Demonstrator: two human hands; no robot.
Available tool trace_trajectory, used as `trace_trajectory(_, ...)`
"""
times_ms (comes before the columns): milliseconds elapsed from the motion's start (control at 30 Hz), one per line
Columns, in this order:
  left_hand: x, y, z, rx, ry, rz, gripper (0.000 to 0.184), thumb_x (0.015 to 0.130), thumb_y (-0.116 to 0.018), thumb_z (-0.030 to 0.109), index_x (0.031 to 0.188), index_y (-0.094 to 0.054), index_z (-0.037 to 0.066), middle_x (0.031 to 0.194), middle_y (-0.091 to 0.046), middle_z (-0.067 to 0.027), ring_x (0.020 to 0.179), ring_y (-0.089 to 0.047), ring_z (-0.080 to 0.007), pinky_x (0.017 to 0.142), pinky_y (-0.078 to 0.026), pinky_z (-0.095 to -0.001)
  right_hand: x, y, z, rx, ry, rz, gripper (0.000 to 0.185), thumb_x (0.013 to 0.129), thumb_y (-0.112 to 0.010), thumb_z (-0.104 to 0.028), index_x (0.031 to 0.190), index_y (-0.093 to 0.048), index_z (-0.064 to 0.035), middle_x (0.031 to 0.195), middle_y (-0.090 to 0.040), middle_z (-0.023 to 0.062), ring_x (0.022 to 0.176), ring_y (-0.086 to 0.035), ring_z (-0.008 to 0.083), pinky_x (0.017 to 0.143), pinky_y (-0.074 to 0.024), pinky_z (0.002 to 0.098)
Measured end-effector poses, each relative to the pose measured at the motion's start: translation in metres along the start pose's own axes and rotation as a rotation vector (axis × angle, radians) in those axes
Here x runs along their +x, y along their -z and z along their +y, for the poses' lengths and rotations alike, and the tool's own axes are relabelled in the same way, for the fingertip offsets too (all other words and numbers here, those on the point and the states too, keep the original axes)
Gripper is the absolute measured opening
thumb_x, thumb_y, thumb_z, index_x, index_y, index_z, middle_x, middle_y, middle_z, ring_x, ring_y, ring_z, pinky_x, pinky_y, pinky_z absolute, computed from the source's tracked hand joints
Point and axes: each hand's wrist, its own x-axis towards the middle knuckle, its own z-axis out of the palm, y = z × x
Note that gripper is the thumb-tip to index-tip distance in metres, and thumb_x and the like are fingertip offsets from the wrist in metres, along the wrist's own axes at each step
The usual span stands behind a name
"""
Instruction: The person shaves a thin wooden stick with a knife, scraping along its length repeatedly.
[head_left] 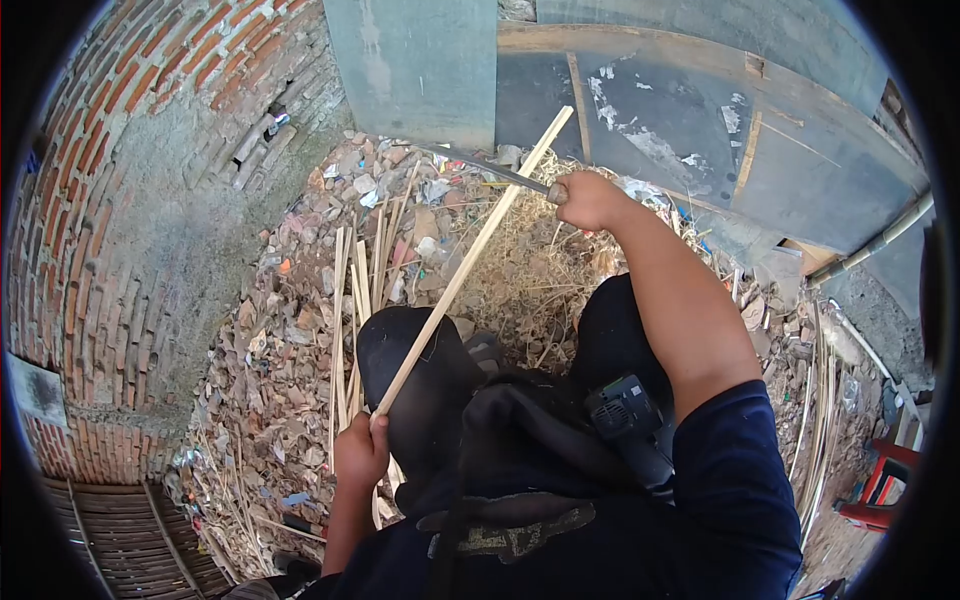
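A long pale strip of split wood or bamboo (474, 254) slants from lower left to upper right across my left knee. My left hand (361, 452) is closed round its lower end. My right hand (590, 200) grips the handle of a long-bladed knife (500, 172), whose blade points left and crosses the strip near its upper part. Beside my left knee, more pale strips (340, 330) lie on the rubble. Thin shavings (530, 270) cover the ground between my knees.
A brick wall (150, 220) rises on the left. Grey-blue panels (420, 75) stand in front. Rubble (290, 340) covers the ground. Further strips (822, 420) and a red object (880, 485) lie at the right. A black device (622, 405) rests near my right thigh.
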Motion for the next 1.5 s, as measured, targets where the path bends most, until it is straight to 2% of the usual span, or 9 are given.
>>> trace_trajectory(233, 0.006, -0.008, 0.007, -0.119, -0.052, 0.03, 0.046, 0.104, -0.053, 0.041, 0.079, -0.052, 0.002, 0.063, -0.057, -0.0271, 0.063, -0.06, -0.0516, 0.056, -0.044, -0.0557, -0.041, 0.007, -0.067, -0.289, 0.305, -0.128, 0.036, 0.077, -0.069, -0.021, 0.11, -0.071, -0.0087, 0.096, -0.074, 0.0175, 0.094, -0.07, 0.04, 0.085, -0.0555, 0.0498)
trace_trajectory(400, 0.003, -0.008, -0.005, 0.067, -0.039, 0.074, 0.045, 0.102, -0.056, 0.043, 0.08, -0.052, 0.005, 0.063, -0.059, -0.024, 0.061, -0.061, -0.0487, 0.055, -0.046, -0.057, 0.026, 0.012, 0.011, -0.018, -0.369, 0.131, 0.046, 0.085, -0.062, -0.024, 0.128, -0.067, -0.0073, 0.12, -0.071, 0.0204, 0.112, -0.068, 0.0356, 0.1, -0.0536, 0.0481)
trace_trajectory(700, 0.006, -0.012, 0.006, -0.034, -0.064, 0.09, 0.045, 0.101, -0.058, 0.04, 0.077, -0.05, 0.003, 0.063, -0.057, -0.0257, 0.061, -0.059, -0.051, 0.054, -0.045, -0.0555, -0.017, 0.032, -0.007, 0.045, -0.119, 0.133, 0.052, 0.079, -0.066, -0.023, 0.128, -0.067, -0.0039, 0.119, -0.07, 0.025, 0.113, -0.066, 0.0398, 0.1, -0.0517, 0.0464)
trace_trajectory(900, 0.005, -0.009, -0.011, -0.405, -0.007, -0.03, 0.045, 0.102, -0.064, 0.041, 0.079, -0.053, 0.004, 0.059, -0.055, -0.0064, 0.052, -0.057, -0.0201, 0.049, -0.042, -0.0382, -0.028, 0.039, -0.023, -0.007, 0.059, 0.099, 0.039, 0.076, -0.069, -0.02, 0.113, -0.071, -0.009, 0.103, -0.072, 0.0218, 0.101, -0.068, 0.0406, 0.09, -0.0538, 0.0488)
trace_trajectory(1033, 0.009, 0.017, -0.01, -0.759, 0.354, -0.393, 0.041, 0.104, -0.062, 0.04, 0.083, -0.055, 0.006, 0.066, -0.053, 0.0044, 0.056, -0.043, -0.0043, 0.05, -0.035, -0.0255, -0.024, 0.029, -0.024, -0.035, 0.148, 0.101, 0.029, 0.075, -0.071, -0.018, 0.101, -0.071, -0.0081, 0.091, -0.071, 0.0204, 0.091, -0.068, 0.0403, 0.082, -0.0536, 0.0495)
trace_trajectory(1133, 0.012, 0.025, -0.016, -0.768, 0.36, -0.492, 0.04, 0.104, -0.062, 0.039, 0.084, -0.057, 0.005, 0.067, -0.05, 0.0056, 0.059, -0.04, -0.0044, 0.052, -0.034, -0.0256, -0.021, 0.026, -0.023, -0.075, 0.163, 0.082, 0.026, 0.074, -0.071, -0.019, 0.097, -0.069, -0.0075, 0.088, -0.071, 0.0195, 0.089, -0.069, 0.0397, 0.079, -0.0535, 0.0502)
trace_trajectory(1367, -0.005, 0.002, 0.008, -0.591, 0.094, -0.086, 0.036, 0.103, -0.064, 0.035, 0.09, -0.061, 0.002, 0.064, -0.054, 0.0012, 0.061, -0.049, -0.0086, 0.056, -0.04, -0.0296, -0.029, 0.029, -0.036, -0.158, 0.147, -0.034, 0.038, 0.075, -0.069, -0.019, 0.112, -0.073, -0.0112, 0.103, -0.073, 0.0192, 0.101, -0.069, 0.0384, 0.089, -0.0556, 0.0495)
trace_trajectory(1467, -0.012, 0.0, 0.034, -0.319, 0.063, 0.058, 0.032, 0.103, -0.062, 0.031, 0.094, -0.062, 0.0, 0.067, -0.062, -0.0105, 0.06, -0.061, -0.0205, 0.057, -0.046, -0.0368, -0.035, 0.026, -0.058, -0.217, 0.193, -0.126, 0.038, 0.076, -0.069, -0.018, 0.112, -0.073, -0.0109, 0.103, -0.073, 0.0178, 0.101, -0.07, 0.0373, 0.089, -0.0557, 0.05)
trace_trajectory(1500, -0.012, 0.0, 0.036, -0.255, 0.07, 0.046, 0.029, 0.102, -0.06, 0.028, 0.1, -0.062, -0.002, 0.072, -0.065, -0.02, 0.064, -0.067, -0.0347, 0.058, -0.049, -0.0439, -0.035, 0.016, -0.061, -0.216, 0.301, -0.052, 0.028, 0.075, -0.074, -0.021, 0.101, -0.072, -0.0099, 0.086, -0.071, 0.0181, 0.091, -0.07, 0.0385, 0.08, -0.0548, 0.0502)
